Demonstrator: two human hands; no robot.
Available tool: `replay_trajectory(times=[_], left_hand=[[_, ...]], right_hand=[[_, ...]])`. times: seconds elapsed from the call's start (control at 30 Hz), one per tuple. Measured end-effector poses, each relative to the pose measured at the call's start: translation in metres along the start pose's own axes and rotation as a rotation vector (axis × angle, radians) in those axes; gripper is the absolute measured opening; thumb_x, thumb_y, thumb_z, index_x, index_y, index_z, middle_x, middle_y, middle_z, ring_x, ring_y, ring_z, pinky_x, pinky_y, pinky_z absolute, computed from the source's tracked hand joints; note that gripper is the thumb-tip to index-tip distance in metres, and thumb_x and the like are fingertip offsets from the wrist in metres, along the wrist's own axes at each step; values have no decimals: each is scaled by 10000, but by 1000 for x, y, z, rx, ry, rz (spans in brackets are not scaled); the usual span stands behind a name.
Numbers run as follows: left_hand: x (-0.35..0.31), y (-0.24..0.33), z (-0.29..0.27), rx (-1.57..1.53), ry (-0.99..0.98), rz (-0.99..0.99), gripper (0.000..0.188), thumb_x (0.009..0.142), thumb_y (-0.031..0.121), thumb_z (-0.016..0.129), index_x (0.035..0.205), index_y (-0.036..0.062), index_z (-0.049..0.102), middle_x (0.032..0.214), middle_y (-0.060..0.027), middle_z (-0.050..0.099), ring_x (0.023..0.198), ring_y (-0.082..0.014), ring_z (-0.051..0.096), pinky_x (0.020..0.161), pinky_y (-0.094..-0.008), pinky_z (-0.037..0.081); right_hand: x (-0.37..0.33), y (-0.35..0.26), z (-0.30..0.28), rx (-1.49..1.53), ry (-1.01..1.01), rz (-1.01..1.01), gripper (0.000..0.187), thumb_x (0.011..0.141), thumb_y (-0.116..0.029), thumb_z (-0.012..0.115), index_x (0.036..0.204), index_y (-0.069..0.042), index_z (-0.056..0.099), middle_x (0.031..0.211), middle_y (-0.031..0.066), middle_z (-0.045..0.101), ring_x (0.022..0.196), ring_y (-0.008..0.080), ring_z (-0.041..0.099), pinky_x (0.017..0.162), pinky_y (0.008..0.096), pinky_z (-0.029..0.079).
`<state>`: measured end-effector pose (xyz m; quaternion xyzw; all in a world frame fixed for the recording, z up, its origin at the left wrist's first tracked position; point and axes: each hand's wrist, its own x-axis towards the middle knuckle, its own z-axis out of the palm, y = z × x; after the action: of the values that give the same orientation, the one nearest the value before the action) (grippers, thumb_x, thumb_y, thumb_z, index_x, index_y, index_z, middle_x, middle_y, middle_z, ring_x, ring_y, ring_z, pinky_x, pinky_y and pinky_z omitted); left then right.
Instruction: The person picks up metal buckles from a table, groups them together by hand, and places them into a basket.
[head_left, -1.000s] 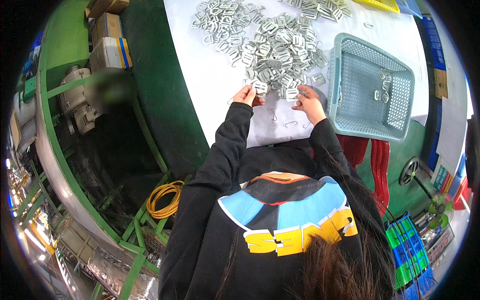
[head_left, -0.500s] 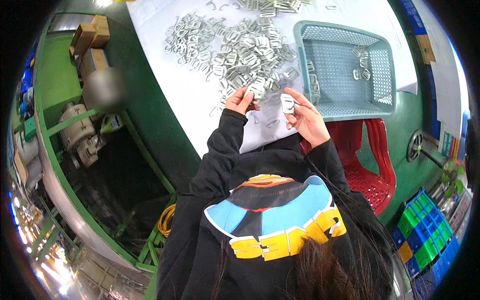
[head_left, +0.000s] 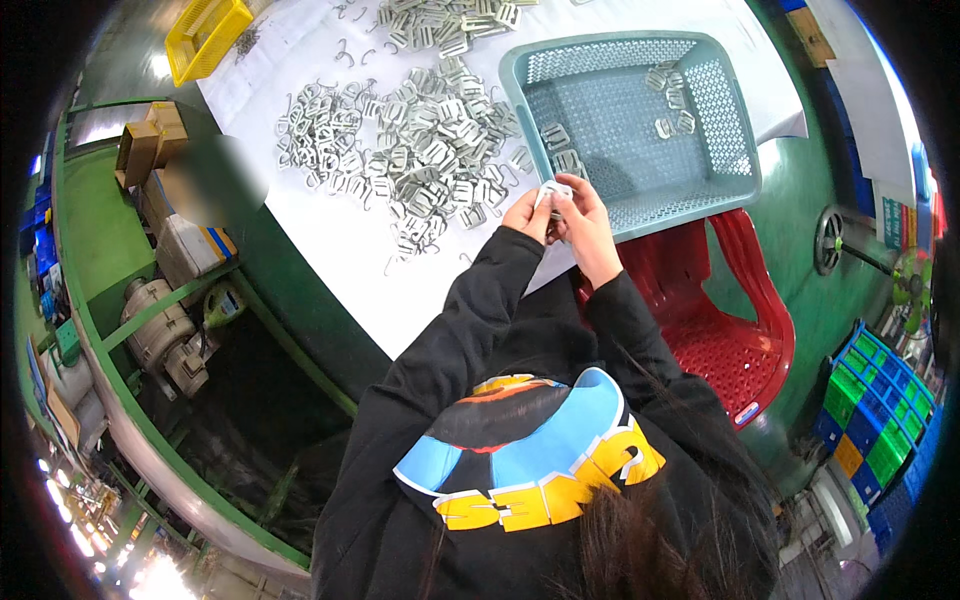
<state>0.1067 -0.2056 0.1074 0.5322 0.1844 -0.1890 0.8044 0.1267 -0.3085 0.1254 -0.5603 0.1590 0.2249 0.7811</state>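
Close together at the table's near edge, my left hand (head_left: 526, 217) and my right hand (head_left: 590, 228) pinch a pale metal buckle (head_left: 553, 189) between their fingertips. It is a flat piece with slots, partly covered by the fingers. Whether a second piece is under it I cannot tell. Left of my hands, a loose heap of similar metal buckles (head_left: 440, 150) lies on the white tabletop (head_left: 330, 265). Thin wire-like hooks (head_left: 318, 135) spread along the heap's left side. Just beyond my right hand stands a grey-blue plastic basket (head_left: 742, 120) with several buckles inside.
Another pile of buckles (head_left: 450, 20) lies at the table's far side. A red plastic chair (head_left: 745, 345) stands under the basket's near side. At the far left is a yellow basket (head_left: 203, 38). A green metal frame (head_left: 110, 385) with a motor runs along the left.
My left hand has left the heap and come to my right hand, which held a buckle; both now meet on it. The view has shifted, so the table sits further left.
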Motion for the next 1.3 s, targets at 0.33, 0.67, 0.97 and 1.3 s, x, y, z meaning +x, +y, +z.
replay_trajectory(times=[0.33,0.67,0.97,1.3], left_hand=[[0,-21,-69,732,320,326,313,680,129,589,967,48,496,689,-27,470,569,-95,435,525,-233,392],[-31,-89,-101,1272,171,162,526,549,262,698,996,111,464,914,-92,461,898,-264,436,762,-350,377],[-22,-93,-108,1262,-18,156,264,543,133,657,749,86,499,817,-64,461,818,-240,459,674,-337,400],[-44,-51,-89,794,139,505,185,604,5,591,767,48,513,676,-52,465,531,-141,477,450,-225,387]], right_hand=[[109,-48,-123,17,308,-186,174,782,-145,502,857,12,503,735,72,538,531,133,503,476,267,435],[121,-44,-150,-376,497,-287,317,753,-18,462,1058,40,400,713,51,485,519,82,453,441,206,370],[-25,48,20,-1047,-424,-87,337,685,-156,570,978,-16,479,880,140,496,719,260,509,620,329,412],[-24,78,29,-348,-101,359,312,768,-143,519,1010,38,441,750,112,538,569,111,526,471,237,413]])
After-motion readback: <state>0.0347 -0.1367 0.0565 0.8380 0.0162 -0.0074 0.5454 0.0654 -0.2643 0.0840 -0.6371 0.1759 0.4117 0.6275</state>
